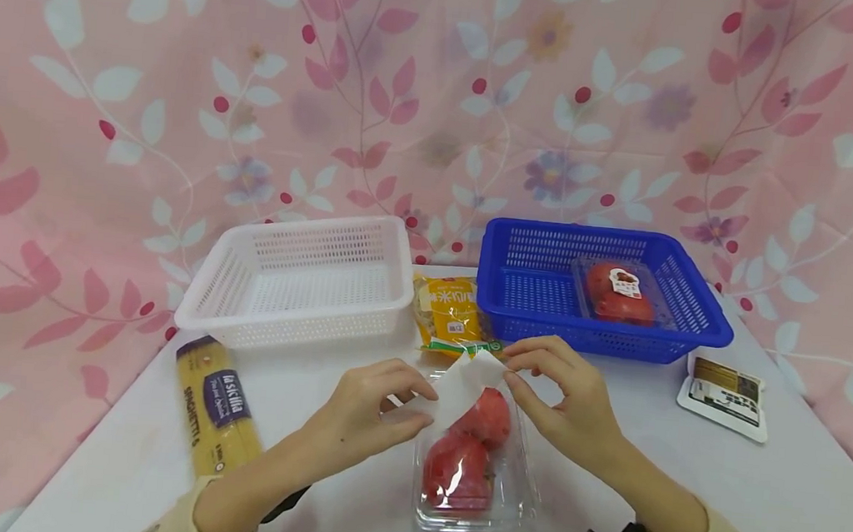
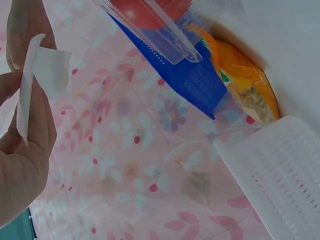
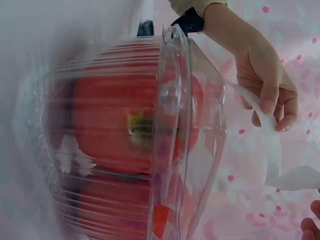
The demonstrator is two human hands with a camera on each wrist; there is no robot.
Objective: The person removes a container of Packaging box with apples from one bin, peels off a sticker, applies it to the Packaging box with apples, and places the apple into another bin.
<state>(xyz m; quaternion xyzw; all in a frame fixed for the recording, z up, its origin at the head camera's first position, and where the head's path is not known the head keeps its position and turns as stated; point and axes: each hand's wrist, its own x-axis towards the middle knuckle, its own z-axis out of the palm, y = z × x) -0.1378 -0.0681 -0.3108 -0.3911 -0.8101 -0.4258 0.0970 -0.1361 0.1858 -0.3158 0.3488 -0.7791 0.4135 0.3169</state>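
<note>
A clear plastic box [image 1: 516,503] with red tomatoes [image 1: 459,473] inside lies on the table in front of me. Above its far part, a white paper-like sheet [image 1: 457,394] is stretched between both hands. My left hand [image 1: 370,405] pinches the sheet's left edge between thumb and fingers. At its far right corner, my right hand [image 1: 570,398] pinches it too. The left wrist view shows the sheet [image 2: 26,95] edge-on, raised off the box. In the right wrist view, the box [image 3: 170,100] hides much of the scene, and only fingertips of my right hand [image 3: 311,222] show.
Behind the box lies a yellow food bag [image 1: 453,311], between a white basket [image 1: 294,322] and a blue basket [image 1: 499,305]. The blue one holds another boxed pack of tomatoes [image 1: 620,294]. Spaghetti [image 1: 216,404] lies left, a black-and-white pouch [image 1: 726,398] right.
</note>
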